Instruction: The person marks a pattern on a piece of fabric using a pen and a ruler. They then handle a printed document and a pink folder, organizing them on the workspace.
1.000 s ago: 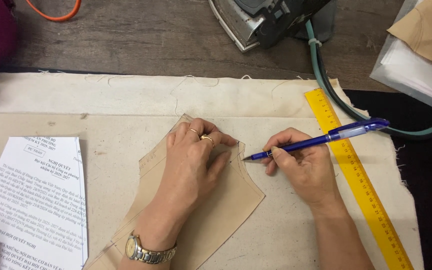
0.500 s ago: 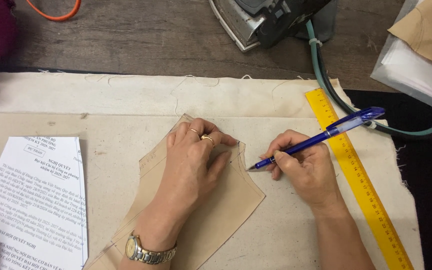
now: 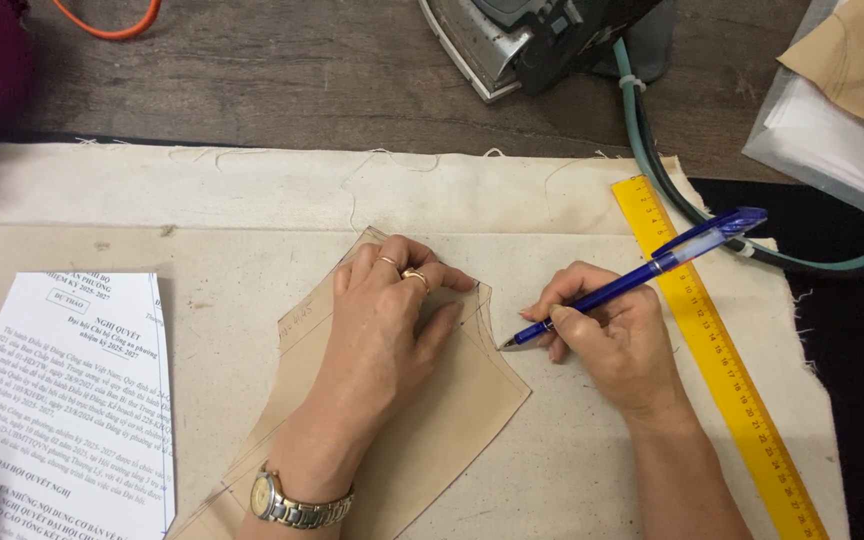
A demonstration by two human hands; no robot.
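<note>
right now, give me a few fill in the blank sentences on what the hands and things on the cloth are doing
1. The left hand presses flat on a tan ____ piece.
2. The right hand holds a ____ pen.
3. The yellow ruler lies to the ____ of the right hand.
4. The left wrist wears a ____.

Missing: pattern; blue; right; watch

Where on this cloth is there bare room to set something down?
Bare cloth runs along the far edge, between the wooden table and the pattern piece. Another strip lies between the printed sheet and the pattern. It is crowded at the middle: left hand pressing the pattern, right hand with pen, ruler beside.
</note>
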